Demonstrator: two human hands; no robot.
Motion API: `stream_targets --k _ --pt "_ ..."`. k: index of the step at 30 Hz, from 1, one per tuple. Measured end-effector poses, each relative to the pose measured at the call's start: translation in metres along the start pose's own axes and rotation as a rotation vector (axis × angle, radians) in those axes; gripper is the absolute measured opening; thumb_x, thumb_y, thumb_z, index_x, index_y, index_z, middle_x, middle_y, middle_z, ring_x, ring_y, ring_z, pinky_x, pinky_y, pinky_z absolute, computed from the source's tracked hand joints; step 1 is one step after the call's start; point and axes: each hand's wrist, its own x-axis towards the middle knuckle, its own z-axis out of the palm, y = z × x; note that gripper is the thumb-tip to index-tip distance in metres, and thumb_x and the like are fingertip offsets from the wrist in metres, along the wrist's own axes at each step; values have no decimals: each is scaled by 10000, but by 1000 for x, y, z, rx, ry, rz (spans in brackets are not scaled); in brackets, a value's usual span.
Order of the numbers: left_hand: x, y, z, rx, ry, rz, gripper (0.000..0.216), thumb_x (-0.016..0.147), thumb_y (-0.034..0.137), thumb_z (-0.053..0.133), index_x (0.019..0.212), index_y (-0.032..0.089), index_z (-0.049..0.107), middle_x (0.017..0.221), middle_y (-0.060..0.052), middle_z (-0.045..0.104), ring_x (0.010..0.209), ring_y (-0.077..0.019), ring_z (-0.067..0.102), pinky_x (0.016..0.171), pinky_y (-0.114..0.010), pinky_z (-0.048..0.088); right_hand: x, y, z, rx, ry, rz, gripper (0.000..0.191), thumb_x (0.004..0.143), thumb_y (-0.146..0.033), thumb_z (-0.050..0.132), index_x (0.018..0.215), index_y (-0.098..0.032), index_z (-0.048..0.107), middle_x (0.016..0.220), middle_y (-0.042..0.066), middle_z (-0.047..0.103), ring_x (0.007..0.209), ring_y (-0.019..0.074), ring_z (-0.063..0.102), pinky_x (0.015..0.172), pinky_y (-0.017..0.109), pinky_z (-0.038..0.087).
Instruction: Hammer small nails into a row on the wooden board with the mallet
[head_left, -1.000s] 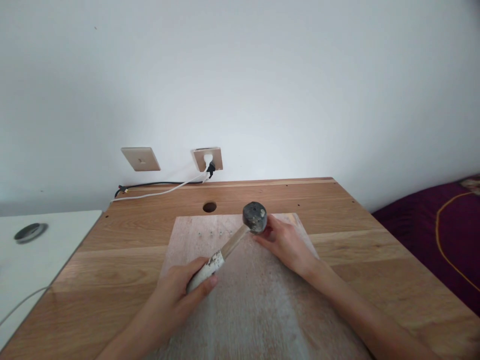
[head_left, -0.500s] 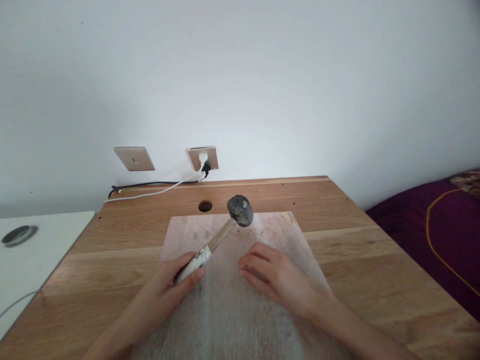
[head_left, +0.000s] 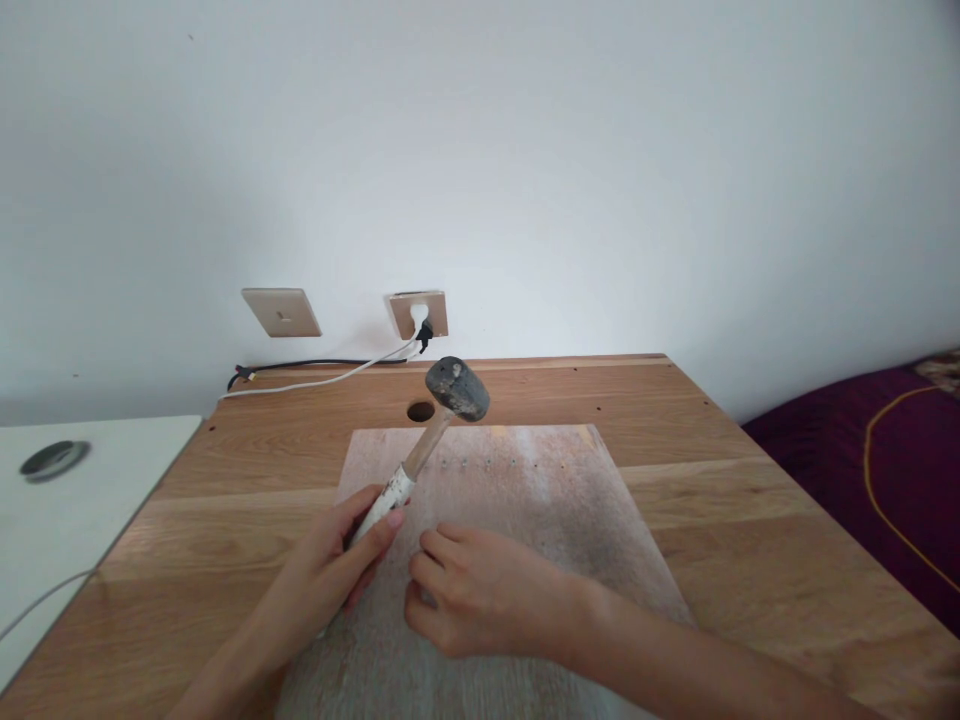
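Note:
My left hand [head_left: 341, 560] is closed round the white-wrapped handle of a mallet [head_left: 459, 388]. The mallet is tilted up and away, its dark, scuffed head over the far edge of a pale, worn wooden board [head_left: 525, 510]. Low over the board's middle, my right hand [head_left: 480, 590] has its fingers curled together just right of the left hand. Whatever the fingertips may hold is hidden. Across the board's far part runs a row of several small nails or nail holes [head_left: 487, 463], too small to tell apart.
The board lies on a wooden table [head_left: 720, 560] with a round cable hole [head_left: 421, 411]. Behind, a white cable [head_left: 322, 383] and a black one run to a wall socket [head_left: 439, 312]. A white surface [head_left: 97, 520] stands left; purple fabric [head_left: 817, 430] lies right.
My right hand has moved left and nearer to me, its fingers curling in over where small nails lay. The mallet head has swung up and slightly left in my left hand.

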Motion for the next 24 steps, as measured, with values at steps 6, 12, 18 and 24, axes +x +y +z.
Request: stream_targets --k 6,12,18,24 --pt "-1 4 1 37 -6 5 457 949 655 526 886 204 563 499 114 362 413 -86 311 407 -206 258 -25 9 -12 41 -70 57 169 986 -161 643 823 -207 641 799 13 629 795 195 580 675 318 439" --pt "-2 5 2 75 -30 -28 480 948 673 518 938 196 576 515 110 367 437 -98 333 434 -216 269 -39 21 -25 87 -148 103 171 989 -123 632 832 -182 662 818 26 646 833 195 586 691 316 474" --pt "-4 8 1 82 -52 -26 467 958 660 514 931 201 600 515 103 370 453 -108 352 465 -225 300 -84 42 -35 308 -102 406 178 1018 -83 522 967 -157 676 1164 80 698 1025 205 639 880 337 546" --pt "-3 4 0 62 -58 -28 475 967 676 498 939 209 577 507 111 358 436 -103 332 453 -225 278 -112 46 -33 371 -141 472 219 1045 -119 473 994 -142 686 1045 96 714 969 247 660 842 383 565"
